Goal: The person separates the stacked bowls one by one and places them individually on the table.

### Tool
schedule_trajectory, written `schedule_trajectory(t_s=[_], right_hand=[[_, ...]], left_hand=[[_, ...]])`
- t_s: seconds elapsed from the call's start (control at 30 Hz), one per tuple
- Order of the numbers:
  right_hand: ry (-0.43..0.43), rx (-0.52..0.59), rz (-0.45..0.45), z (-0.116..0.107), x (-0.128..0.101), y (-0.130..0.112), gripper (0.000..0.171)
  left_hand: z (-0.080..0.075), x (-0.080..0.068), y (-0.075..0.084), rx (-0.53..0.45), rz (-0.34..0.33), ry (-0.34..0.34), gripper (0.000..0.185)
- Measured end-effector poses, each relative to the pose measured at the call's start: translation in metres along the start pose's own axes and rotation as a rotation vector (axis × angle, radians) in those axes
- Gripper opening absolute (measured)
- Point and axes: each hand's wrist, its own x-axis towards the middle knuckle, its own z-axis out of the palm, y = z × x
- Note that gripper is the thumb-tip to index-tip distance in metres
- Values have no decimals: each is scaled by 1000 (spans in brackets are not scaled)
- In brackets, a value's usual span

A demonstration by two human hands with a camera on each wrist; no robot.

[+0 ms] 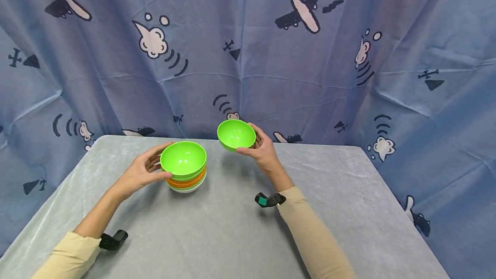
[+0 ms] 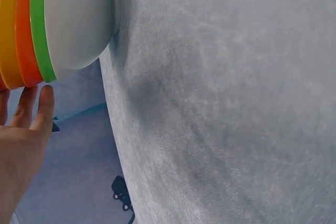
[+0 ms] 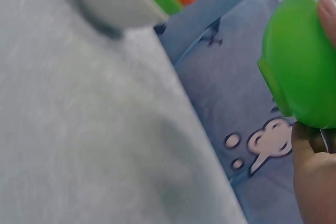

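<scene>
A stack of nested bowls (image 1: 184, 160) stands on the table, with a green bowl on top, orange and yellow rims beneath and a white bowl (image 2: 79, 19) at the bottom. My left hand (image 1: 140, 172) holds the stack from its left side, thumb in front and fingers behind. In the left wrist view its fingertips touch the orange and green rims. To the right of the stack, a single green bowl (image 1: 235, 135) is held above the table, tilted with its inside toward the head camera. My right hand (image 1: 263, 150) grips its right side; the green bowl (image 3: 299, 61) shows its underside in the right wrist view.
The grey cloth-covered table (image 1: 224, 231) ends at a far edge just behind the bowls. A blue curtain (image 1: 217, 55) printed with planes and clouds hangs behind it. Each wrist wears a black band, the right wristband (image 1: 270, 199) with a green patch.
</scene>
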Motion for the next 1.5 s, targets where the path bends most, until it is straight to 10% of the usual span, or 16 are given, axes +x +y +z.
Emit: schedule_trajectory(t_s=[0.53, 1.5], right_hand=[[14, -102, 228, -20, 16, 38, 94], [-119, -193, 303, -26, 23, 52, 102]], left_hand=[[0, 1, 0, 4, 11, -15, 79], [-1, 1, -1, 6, -3, -13, 80]])
